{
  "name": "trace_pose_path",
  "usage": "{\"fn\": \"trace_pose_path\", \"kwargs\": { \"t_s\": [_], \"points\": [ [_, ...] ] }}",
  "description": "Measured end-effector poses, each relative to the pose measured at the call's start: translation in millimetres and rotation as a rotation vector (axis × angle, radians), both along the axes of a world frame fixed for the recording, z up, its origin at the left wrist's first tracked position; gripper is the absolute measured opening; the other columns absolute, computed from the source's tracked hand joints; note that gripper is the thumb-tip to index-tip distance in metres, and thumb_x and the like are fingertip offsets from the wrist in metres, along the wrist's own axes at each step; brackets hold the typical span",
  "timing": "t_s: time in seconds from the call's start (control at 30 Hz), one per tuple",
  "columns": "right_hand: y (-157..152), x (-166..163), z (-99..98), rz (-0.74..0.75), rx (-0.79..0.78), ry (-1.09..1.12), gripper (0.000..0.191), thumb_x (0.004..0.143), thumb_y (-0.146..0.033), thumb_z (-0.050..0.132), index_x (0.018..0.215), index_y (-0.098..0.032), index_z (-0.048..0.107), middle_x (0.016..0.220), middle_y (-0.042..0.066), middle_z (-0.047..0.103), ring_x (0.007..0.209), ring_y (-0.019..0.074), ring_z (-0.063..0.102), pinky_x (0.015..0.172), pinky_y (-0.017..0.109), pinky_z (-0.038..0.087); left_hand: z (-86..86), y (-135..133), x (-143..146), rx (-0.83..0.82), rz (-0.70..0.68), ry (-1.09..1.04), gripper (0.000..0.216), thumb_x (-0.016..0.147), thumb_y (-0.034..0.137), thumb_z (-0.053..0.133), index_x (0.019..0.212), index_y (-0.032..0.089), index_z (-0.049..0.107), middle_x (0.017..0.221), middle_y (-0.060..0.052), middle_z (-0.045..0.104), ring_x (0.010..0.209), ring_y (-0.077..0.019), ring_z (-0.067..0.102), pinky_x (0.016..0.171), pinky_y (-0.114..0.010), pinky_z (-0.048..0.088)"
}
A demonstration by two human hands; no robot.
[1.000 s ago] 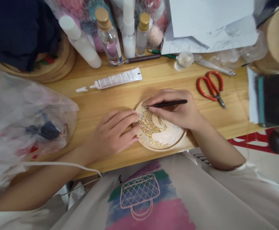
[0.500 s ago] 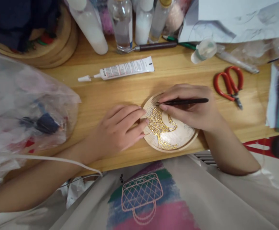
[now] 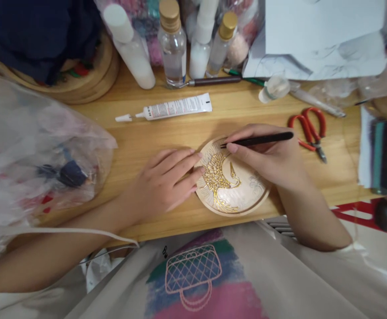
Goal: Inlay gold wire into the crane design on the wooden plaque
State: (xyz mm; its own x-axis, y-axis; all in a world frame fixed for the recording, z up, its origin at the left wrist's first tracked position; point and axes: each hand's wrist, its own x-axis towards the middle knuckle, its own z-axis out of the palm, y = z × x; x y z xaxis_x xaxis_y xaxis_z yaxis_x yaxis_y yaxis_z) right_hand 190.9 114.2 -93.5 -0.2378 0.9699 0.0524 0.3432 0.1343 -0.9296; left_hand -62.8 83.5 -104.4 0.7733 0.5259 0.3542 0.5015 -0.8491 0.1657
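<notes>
Round pale plaque point(image 3: 238, 195), bearing a raised, shiny gold bird and faint drawn lines, lies flat near the front edge of the desk point(image 3: 246, 110), which runs past at six o'clock. At nine, the left hand point(image 3: 171, 177) rests open, fingertips on the rim; at two, the right hand point(image 3: 263, 155) pinches a slim black tool point(image 3: 263, 139), tip toward eleven. Bare wood stretches toward twelve. Red-handled pliers point(image 3: 308, 128) sit just beyond the right hand; a white tube point(image 3: 180, 106) lies between ten and eleven, bottles point(image 3: 173, 53) behind it.

Head view — forward, steeply down, near.
</notes>
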Motion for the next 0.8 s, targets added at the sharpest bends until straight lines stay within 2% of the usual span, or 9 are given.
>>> {"fn": "trace_pose_path", "kwargs": {
  "t_s": [0.2,0.43,0.67,0.8],
  "points": [
    [0.0,0.9,0.9,-0.016,-0.032,0.053,0.01,0.082,-0.016,0.079,0.081,-0.026,0.076,0.078,-0.001,0.077,0.068,0.0153,0.072,0.059,0.028,0.06,1.1,-2.2,0.2,-0.012,-0.004,0.038,0.026,0.098,0.029,0.061,0.119,0.015,0.065,0.129,-0.016,0.07,0.124,-0.0308,0.064,0.1,-0.047,0.055],
    [2.4,3.3,-5.7,-0.239,0.037,0.137,0.008,0.082,-0.02,0.08,0.082,-0.025,0.076,0.084,0.0,0.077,0.077,0.0186,0.073,0.072,0.033,0.063,5.9,-1.4,1.1,0.009,-0.008,0.056,0.034,0.098,0.036,0.061,0.119,0.01,0.064,0.126,-0.02,0.07,0.121,-0.0327,0.065,0.101,-0.046,0.054],
    [8.4,6.4,1.4,-0.204,-0.137,0.121,0.007,0.076,-0.023,0.084,0.078,-0.025,0.077,0.078,-0.001,0.078,0.071,0.0168,0.072,0.064,0.03,0.06,-0.6,-3.5,-0.8,-0.061,0.101,0.027,0.041,0.095,0.035,0.061,0.125,0.007,0.06,0.131,-0.022,0.065,0.127,-0.0368,0.058,0.105,-0.05,0.05],
    [9.8,9.1,-1.0,-0.18,-0.119,0.101,0.01,0.077,-0.02,0.082,0.077,-0.028,0.077,0.079,0.001,0.078,0.072,0.0187,0.073,0.065,0.033,0.062,-3.9,-4.0,-3.1,0.01,-0.063,-0.073,0.042,0.097,0.043,0.061,0.123,0.01,0.062,0.125,-0.017,0.067,0.122,-0.0315,0.059,0.106,-0.047,0.049]
  ]
}}
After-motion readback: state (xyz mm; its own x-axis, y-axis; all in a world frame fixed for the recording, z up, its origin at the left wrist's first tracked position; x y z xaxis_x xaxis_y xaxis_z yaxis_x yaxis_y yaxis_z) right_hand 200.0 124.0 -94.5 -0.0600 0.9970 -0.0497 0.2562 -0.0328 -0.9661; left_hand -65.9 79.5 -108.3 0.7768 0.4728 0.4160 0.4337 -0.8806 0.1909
